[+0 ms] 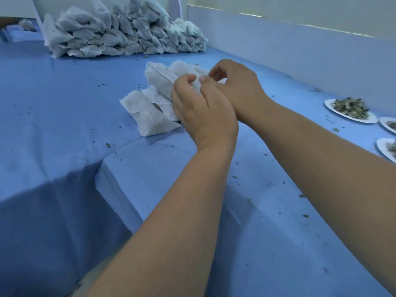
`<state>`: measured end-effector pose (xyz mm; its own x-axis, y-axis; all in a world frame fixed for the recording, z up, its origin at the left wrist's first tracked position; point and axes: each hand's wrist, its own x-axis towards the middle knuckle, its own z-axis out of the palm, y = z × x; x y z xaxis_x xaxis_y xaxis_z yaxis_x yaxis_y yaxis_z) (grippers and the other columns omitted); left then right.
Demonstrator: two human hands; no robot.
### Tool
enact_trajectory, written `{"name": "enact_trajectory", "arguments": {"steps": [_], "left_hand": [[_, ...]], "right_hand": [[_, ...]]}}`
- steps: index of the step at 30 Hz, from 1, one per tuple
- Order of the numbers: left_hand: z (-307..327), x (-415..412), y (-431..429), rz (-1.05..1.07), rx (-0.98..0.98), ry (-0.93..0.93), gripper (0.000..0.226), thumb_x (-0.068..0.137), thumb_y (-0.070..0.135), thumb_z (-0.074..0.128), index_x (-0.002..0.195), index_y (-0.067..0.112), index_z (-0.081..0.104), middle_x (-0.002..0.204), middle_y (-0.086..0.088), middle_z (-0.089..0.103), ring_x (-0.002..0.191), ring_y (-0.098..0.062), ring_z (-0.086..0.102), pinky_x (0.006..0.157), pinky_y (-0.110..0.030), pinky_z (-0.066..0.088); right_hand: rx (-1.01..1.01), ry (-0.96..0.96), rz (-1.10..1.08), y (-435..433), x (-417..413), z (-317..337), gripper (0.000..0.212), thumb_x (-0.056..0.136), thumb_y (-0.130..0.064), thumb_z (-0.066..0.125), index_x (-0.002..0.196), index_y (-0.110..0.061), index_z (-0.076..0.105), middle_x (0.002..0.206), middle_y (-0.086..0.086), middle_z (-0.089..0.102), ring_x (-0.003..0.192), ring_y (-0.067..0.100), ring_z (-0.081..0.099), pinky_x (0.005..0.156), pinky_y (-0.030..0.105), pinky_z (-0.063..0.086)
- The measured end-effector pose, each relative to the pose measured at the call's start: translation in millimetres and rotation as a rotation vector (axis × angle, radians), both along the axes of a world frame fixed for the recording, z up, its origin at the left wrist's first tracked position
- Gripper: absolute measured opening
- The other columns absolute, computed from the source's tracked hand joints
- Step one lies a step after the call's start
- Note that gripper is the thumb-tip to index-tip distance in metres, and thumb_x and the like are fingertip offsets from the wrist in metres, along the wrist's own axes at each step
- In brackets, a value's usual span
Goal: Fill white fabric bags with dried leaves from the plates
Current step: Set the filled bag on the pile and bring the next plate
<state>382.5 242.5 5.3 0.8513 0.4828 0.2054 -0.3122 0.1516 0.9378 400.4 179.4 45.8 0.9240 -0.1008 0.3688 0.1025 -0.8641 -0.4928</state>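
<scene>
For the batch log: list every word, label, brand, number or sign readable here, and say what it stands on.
No text can be read anywhere in this picture.
The far stack of white fabric bags: plain, no print or tag.
The near pile of bags, and the bag that the left hand grips: plain.
The plates of dried leaves: no marks.
The blue cloth and the wall panel: no writing.

A single wide-angle view from the person's head faces forward and down along both forearms. It is close enough that the left hand (203, 112) and right hand (237, 88), pinching a bag (196, 87), sit mid-frame. The blue worktop (64, 103) fills most of the picture, and the right edge cuts the plates (329, 103).
</scene>
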Motion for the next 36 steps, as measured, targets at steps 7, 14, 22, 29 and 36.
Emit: {"name": "enact_trajectory", "arguments": {"steps": [7,14,22,29,36], "left_hand": [[-14,-36,-31,-0.191,0.417,-0.26,0.028,0.09,0.01,0.045,0.117,0.008,0.054,0.121,0.001,0.052,0.115,-0.021,0.045,0.1,-0.038,0.037],[-26,-65,-74,-0.426,0.746,-0.333,0.027,0.094,0.014,0.046,0.12,0.016,0.051,0.126,0.005,0.05,0.117,-0.018,0.041,0.087,-0.026,0.028],[-25,-112,-154,-0.859,0.916,-0.22,0.024,0.095,0.02,0.043,0.118,0.019,0.051,0.133,0.002,0.046,0.115,-0.023,0.048,0.09,-0.038,0.043],[-40,-140,-194,-0.966,0.999,-0.174,0.02,0.096,0.024,0.043,0.115,0.022,0.047,0.119,0.004,0.044,0.107,-0.021,0.05,0.084,-0.038,0.045],[-43,-136,-195,-0.955,1.05,-0.187,0.027,0.095,0.024,0.044,0.12,0.022,0.052,0.12,0.005,0.046,0.11,-0.02,0.049,0.085,-0.035,0.042]], "right_hand": [[0.083,-0.014,-0.283,-88,-94,-19,0.025,0.094,-0.039,0.06,0.113,-0.024,0.063,0.117,-0.011,0.063,0.097,0.01,0.062,0.065,0.01,0.038],[0.072,0.116,-0.454,-166,-172,-38,0.026,0.094,-0.038,0.062,0.117,-0.026,0.061,0.118,-0.011,0.06,0.099,0.012,0.055,0.076,0.026,0.039],[-0.016,0.125,-0.61,-232,-223,-50,0.016,0.087,-0.025,0.064,0.103,-0.021,0.063,0.103,-0.004,0.063,0.093,0.019,0.059,0.075,0.029,0.041],[-0.296,0.281,-0.777,-297,-272,-56,0.009,0.086,-0.009,0.059,0.086,-0.017,0.058,0.09,0.008,0.06,0.076,0.026,0.053,0.06,0.033,0.043],[-0.399,0.299,-0.668,-311,-264,-54,0.016,0.095,-0.022,0.063,0.11,-0.018,0.065,0.115,0.008,0.066,0.104,0.03,0.061,0.089,0.041,0.053]]}}
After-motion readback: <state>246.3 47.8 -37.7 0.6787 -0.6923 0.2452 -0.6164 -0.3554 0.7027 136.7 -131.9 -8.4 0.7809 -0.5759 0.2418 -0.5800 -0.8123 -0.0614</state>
